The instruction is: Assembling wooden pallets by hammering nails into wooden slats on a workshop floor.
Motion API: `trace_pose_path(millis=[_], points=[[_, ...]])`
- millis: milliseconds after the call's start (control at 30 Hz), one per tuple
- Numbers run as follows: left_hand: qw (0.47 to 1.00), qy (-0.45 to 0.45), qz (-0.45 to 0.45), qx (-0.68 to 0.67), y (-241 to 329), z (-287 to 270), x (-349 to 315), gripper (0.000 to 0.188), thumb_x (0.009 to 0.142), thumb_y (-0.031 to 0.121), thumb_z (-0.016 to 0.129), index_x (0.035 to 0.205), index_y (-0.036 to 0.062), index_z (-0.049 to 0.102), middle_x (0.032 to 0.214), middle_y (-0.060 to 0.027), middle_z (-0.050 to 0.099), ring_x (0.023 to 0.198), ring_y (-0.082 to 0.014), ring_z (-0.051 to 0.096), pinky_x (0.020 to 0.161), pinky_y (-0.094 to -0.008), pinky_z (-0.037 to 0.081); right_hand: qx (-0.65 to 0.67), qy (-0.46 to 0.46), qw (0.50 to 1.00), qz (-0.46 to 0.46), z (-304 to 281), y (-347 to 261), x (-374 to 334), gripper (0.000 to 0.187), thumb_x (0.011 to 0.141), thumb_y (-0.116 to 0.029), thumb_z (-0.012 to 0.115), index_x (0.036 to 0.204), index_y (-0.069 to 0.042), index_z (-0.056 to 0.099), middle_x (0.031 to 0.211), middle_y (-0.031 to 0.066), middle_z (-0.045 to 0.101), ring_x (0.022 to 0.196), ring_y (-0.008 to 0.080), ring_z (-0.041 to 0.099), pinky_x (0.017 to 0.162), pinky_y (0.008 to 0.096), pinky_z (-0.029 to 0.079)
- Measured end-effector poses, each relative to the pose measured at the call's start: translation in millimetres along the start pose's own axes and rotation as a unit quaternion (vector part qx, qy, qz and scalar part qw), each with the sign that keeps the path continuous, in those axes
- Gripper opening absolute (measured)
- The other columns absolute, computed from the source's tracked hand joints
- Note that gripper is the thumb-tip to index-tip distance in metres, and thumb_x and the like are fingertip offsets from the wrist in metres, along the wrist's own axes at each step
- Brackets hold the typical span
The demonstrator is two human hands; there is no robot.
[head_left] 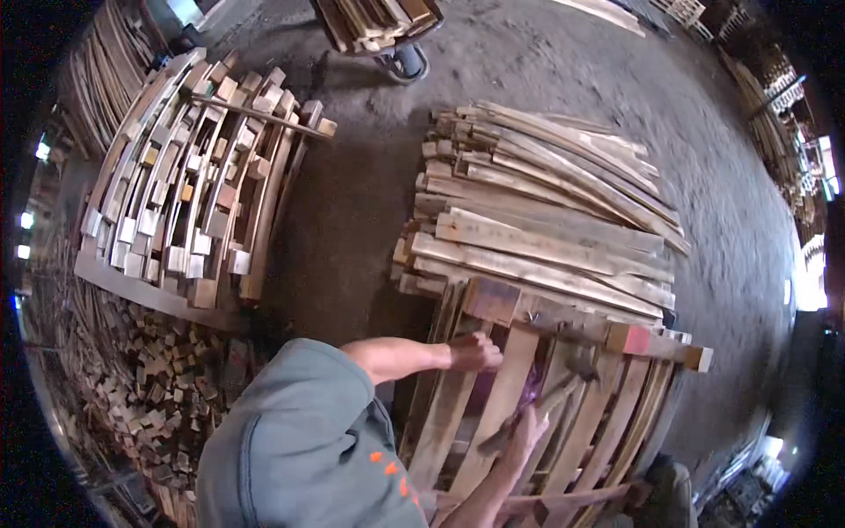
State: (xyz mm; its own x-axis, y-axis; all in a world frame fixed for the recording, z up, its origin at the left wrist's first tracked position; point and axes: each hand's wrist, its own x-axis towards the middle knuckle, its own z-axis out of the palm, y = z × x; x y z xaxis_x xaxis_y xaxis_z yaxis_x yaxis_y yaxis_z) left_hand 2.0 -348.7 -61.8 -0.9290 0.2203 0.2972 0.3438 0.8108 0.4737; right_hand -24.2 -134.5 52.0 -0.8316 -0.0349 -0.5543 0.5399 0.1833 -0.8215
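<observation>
In front of me lies a wooden pallet made of parallel slats, with a cross board and wooden blocks along its far edge. My right hand grips a hammer by its handle and holds it over the middle slats, the head pointing away from me. My left hand is closed above the left slats, just short of the far-left block; whatever its fingers may hold is too small to see. A block with a red end sits farther right on the same edge.
Beyond the pallet is a stack of loose boards. To the left stands a stack of slats and blocks, with a heap of small wood offcuts nearer me. A wood-laden wheelbarrow stands on the floor at the top.
</observation>
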Motion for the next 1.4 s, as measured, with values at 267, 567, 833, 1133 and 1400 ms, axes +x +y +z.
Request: trace_pose_path(millis=[267, 567, 833, 1133, 1400], points=[[0.998, -0.028, -0.028, -0.04, -2, -2, 20, 0.017, 0.08, 0.023, 0.058, 0.071, 0.0083, 0.057, 0.072, -0.0129, 0.062, 0.069, -0.0298, 0.065, 0.058, -0.041, 0.05, 0.024, 0.008, 0.999, 0.041, -82, 81, -193, 0.02, 0.075, -0.005, 0.054, 0.095, 0.0, 0.052, 0.062, 0.006, 0.05, 0.043, 0.0167, 0.047, 0.039, 0.0299, 0.04], [0.726, 0.156, -0.502, -0.444, 159, -12, -96, 0.051, 0.084, 0.053, 0.062, 0.062, 0.0081, 0.05, 0.05, -0.0023, 0.044, 0.045, -0.0113, 0.043, 0.04, -0.0331, 0.032, 0.063, 0.173, 0.975, 0.128, -105, 103, -432, 0.009, 0.08, -0.006, 0.056, 0.088, -0.004, 0.054, 0.073, 0.0043, 0.047, 0.058, 0.0172, 0.043, 0.052, 0.0366, 0.038], [0.436, -0.151, -0.573, -0.678, 333, -55, -239, 0.041, 0.092, 0.057, 0.044, 0.068, 0.0241, 0.04, 0.056, 0.0094, 0.03, 0.042, -0.0048, 0.029, 0.038, -0.0223, 0.017, 0.026, 0.215, 0.974, 0.071, -156, 273, -547, 0.019, 0.076, -0.008, 0.058, 0.091, 0.002, 0.056, 0.063, 0.0028, 0.052, 0.052, 0.0121, 0.049, 0.046, 0.0295, 0.041], [0.446, -0.385, -0.574, -0.569, 448, -31, -257, 0.037, 0.092, 0.052, 0.05, 0.073, 0.0202, 0.046, 0.059, 0.0046, 0.046, 0.046, -0.0079, 0.04, 0.036, -0.0233, 0.024, 0.128, 0.364, 0.92, 0.073, -140, 317, -610, 0.011, 0.08, -0.008, 0.059, 0.074, -0.004, 0.052, 0.055, 0.0013, 0.052, 0.045, 0.01, 0.051, 0.041, 0.0267, 0.041], [0.436, -0.42, -0.557, -0.569, 508, 13, -275, 0.035, 0.094, 0.048, 0.048, 0.076, 0.0184, 0.048, 0.066, 0.0015, 0.054, 0.055, -0.0129, 0.049, 0.043, -0.0266, 0.036, 0.148, 0.499, 0.852, 0.055, -198, 318, -673, 0.012, 0.081, -0.007, 0.062, 0.088, -0.004, 0.052, 0.059, 0.0014, 0.052, 0.046, 0.0097, 0.05, 0.041, 0.025, 0.04]])
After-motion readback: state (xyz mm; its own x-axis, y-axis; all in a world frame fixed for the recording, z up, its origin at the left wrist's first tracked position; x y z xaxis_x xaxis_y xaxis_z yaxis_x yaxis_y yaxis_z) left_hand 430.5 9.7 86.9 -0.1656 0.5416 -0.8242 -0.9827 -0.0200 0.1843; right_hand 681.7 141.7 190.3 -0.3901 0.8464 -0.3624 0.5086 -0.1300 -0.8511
